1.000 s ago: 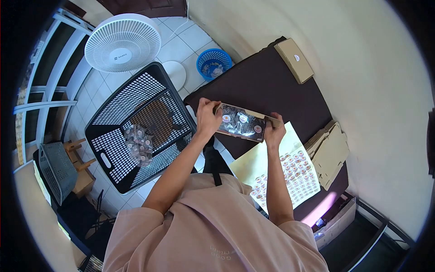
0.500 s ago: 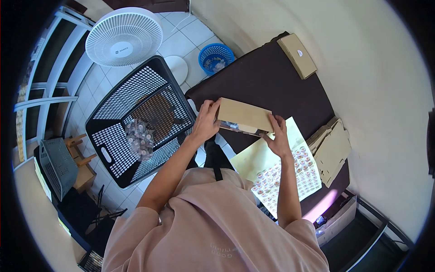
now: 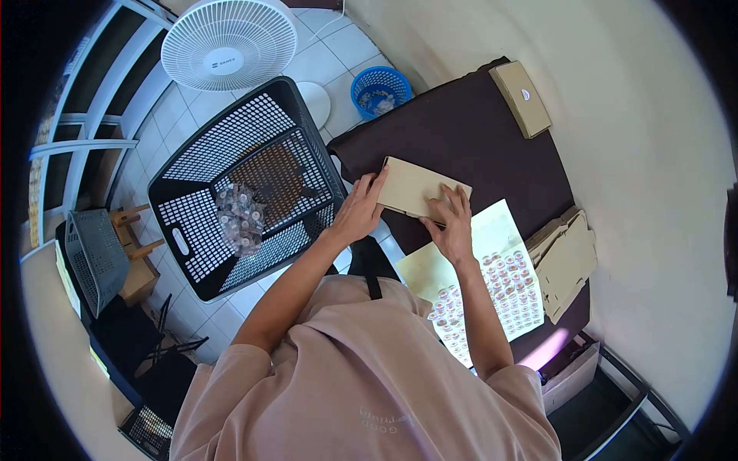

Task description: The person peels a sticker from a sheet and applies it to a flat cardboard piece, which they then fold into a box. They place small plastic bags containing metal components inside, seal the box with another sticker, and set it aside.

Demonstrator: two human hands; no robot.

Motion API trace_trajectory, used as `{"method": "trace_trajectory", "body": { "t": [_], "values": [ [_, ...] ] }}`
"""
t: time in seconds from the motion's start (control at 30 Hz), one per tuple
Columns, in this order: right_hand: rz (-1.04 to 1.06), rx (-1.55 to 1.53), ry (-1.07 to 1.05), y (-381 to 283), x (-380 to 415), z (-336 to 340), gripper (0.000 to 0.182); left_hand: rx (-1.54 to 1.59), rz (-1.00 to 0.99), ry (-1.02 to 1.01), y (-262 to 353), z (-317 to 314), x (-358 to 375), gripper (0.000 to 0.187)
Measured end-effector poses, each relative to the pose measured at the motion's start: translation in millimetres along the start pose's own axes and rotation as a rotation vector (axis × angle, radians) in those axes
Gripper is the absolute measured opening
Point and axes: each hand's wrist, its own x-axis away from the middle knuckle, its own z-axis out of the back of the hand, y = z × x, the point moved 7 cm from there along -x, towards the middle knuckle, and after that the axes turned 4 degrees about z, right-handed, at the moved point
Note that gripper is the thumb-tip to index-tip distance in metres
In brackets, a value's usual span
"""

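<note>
Tabletop (image 3: 511,165), arched right hand (image 3: 452,233) on box (image 3: 417,183)

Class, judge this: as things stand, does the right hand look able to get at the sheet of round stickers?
Probably yes: the sheet lies beside the right hand, its far corner uncovered and nothing visible between them. The hand would have to leave the cardboard box.

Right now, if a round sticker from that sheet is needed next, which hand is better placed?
Probably the right hand: it touches the box close to the sheet, and that arm reaches over the sheet. The left hand is at the box's opposite end, nearer the black basket.
</note>
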Motion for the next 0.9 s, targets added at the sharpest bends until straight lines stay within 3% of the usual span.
{"method": "trace_trajectory", "body": {
  "t": [0.37, 0.43, 0.7, 0.9],
  "values": [
    [-0.007, 0.023, 0.026, -1, 5, -9, 0.031, 0.023, -0.015, 0.01, -2, -2, 5, 0.072],
    [-0.013, 0.04, 0.035, -4, 8, -12, 0.03, -0.03, -0.1, -0.062, 2, -5, 7, 0.066],
    [0.073, 0.228, 0.173, -12, 24, -30, 0.02, -0.297, -0.025, -0.113, 10, -21, 19, 0.052],
    [-0.019, 0.036, 0.25, -6, 16, -18, 0.014, -0.316, -0.008, -0.099, 7, -23, 19, 0.049]
  ]
}}
